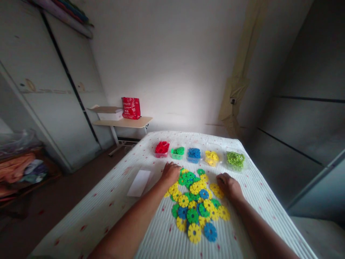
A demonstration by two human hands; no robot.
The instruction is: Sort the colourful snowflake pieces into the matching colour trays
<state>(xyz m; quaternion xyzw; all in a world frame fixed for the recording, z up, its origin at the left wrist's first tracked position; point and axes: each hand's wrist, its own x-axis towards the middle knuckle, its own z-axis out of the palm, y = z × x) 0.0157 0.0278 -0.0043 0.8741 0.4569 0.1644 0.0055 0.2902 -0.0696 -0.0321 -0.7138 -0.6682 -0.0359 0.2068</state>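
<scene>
A loose pile of notched plastic discs in yellow, green and blue lies on the bed; a blue disc (210, 232) and a yellow disc (194, 233) are at its near end. My left hand (171, 173) rests at the pile's far left edge, fingers curled, beside some green discs (185, 177). At the right edge, my right hand (230, 185) is closed with its fingers bent, next to a yellow disc (217, 190). Whatever either hand may hold is hidden by the fingers.
Beyond the pile stand clear tubs of red pieces (162, 147), green pieces (178, 151), blue pieces (194, 154), yellow pieces (212, 157) and light-green pieces (235, 159). A white card (139, 183) lies left. A side table (134, 122) holds a red bag (131, 108) and box (110, 114).
</scene>
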